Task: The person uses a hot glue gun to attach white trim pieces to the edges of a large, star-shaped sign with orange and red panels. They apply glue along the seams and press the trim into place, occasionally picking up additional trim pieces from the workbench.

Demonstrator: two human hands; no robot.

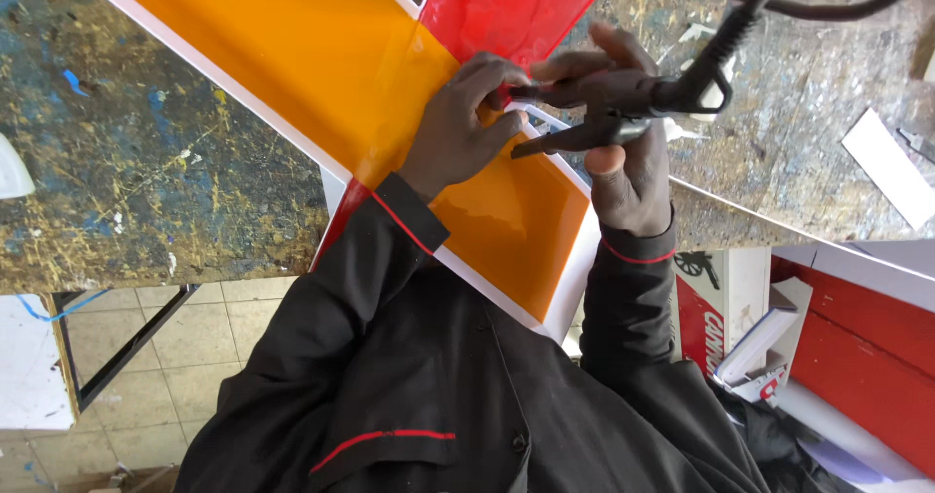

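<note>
Your right hand (pixel 623 132) is clenched around a dark corded hand tool (pixel 584 113) whose tip meets the far right edge of the orange panel (pixel 292 55), where a red sheet (pixel 506 6) overlaps it, while your left hand (pixel 463 123) lies pressed on the orange face just beside the tip, fingers bent and gripping nothing. You look to be working along the panel's white border (pixel 570 279), so the next move calls for steady left-hand pressure and slow tool travel. The panel lies slantwise on a paint-spattered workbench (pixel 146 181), its near corner overhanging the edge, with tiled floor (pixel 195 357) below left and red-and-white boards (pixel 857 337) near right.
</note>
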